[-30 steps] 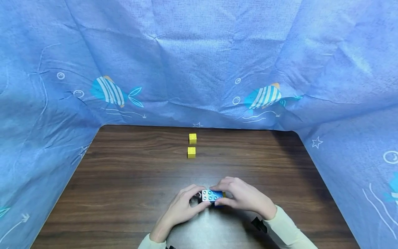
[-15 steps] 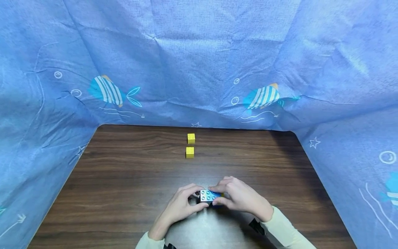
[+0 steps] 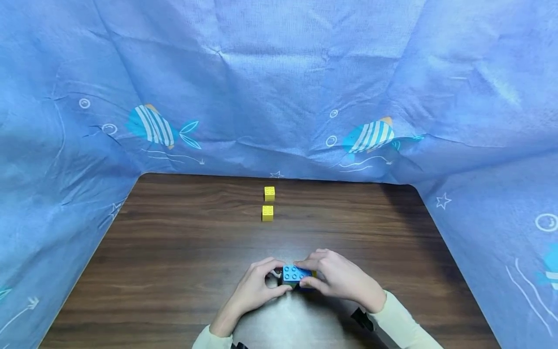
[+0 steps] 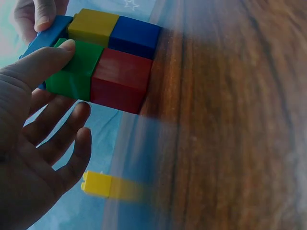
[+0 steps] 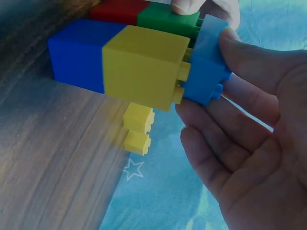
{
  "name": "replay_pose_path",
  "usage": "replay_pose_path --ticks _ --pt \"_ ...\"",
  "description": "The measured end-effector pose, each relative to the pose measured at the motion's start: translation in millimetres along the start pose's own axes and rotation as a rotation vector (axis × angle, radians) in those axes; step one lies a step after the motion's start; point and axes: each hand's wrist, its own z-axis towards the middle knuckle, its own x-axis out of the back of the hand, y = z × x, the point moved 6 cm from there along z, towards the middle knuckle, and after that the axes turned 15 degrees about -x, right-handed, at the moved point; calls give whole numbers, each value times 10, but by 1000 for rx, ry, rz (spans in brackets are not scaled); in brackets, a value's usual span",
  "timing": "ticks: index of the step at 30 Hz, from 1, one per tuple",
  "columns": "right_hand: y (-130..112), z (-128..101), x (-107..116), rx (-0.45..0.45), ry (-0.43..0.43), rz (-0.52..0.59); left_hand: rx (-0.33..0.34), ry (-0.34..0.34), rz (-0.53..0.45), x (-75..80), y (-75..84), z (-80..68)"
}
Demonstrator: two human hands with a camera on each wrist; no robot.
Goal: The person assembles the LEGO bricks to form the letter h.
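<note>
Two stacks of toy building bricks stand side by side on the table: a green brick (image 4: 74, 79) on a red one (image 4: 120, 79), and a yellow brick (image 5: 144, 67) on a dark blue one (image 5: 76, 57). Across their tops lies a longer light blue brick (image 5: 204, 62); studs of the yellow and green bricks show in a gap below it. My left hand (image 3: 257, 286) grips the green brick, thumb on its near side. With thumb and fingers, my right hand (image 3: 342, 277) pinches the light blue brick at its right part. That hand hides much of the yellow stack in the head view.
Two small yellow bricks, a nearer one (image 3: 268, 213) and a farther one (image 3: 270, 194), sit apart toward the back of the wooden table (image 3: 183, 232). A blue curtain with fish prints (image 3: 279, 97) hangs around the table's back and sides.
The light blue brick has tilted slightly: the white glare on its top has gone and more of the green brick's front shows. Both hands keep nearly the same place and hold.
</note>
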Motion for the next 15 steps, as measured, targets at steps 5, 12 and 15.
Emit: replay_pose_path --ticks 5,12,15 --pt "-16 14 20 44 19 0 -4 14 -5 15 -9 -3" --pt "-37 23 27 121 56 -26 -11 16 -17 45 -19 -8" --pt "-48 28 17 137 74 -43 -4 12 -26 44 -22 -9"
